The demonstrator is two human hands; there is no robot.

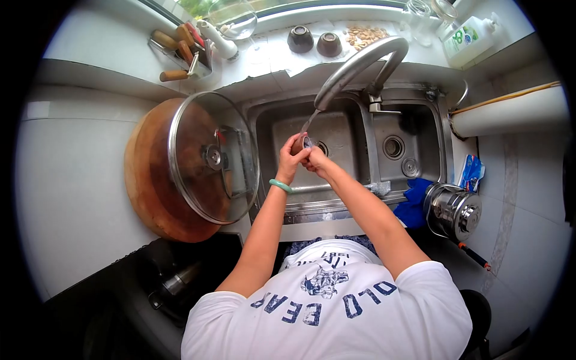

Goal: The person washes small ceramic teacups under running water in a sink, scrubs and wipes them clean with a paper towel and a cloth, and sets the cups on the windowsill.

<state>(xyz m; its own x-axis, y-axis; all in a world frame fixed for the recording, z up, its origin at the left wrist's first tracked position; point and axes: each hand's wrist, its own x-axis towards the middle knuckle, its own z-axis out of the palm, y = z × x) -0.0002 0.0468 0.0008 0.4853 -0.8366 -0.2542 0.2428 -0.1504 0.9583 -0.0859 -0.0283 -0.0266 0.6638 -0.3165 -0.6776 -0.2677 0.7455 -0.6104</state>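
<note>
Under the running faucet (360, 66), a small brown cup (298, 144) is tilted with its mouth toward me and to the right. My left hand (288, 157) wraps round the cup's outside; a green bangle (280, 185) circles that wrist. The fingers of my right hand (317, 162) are curled and pressed at the cup's rim; whether they reach inside is hard to see. Water (309, 122) runs down onto the cup. Both hands are above the large sink basin (279, 120).
Two small dark cups, one black (300, 39) and one brown (329, 45), stand on the sill beside scattered nuts or seeds (365, 36). Left of the sink, a glass lid (180, 174) leans on a round wooden board (144, 180). A blue cloth (414, 204) and metal pot (454, 211) are right.
</note>
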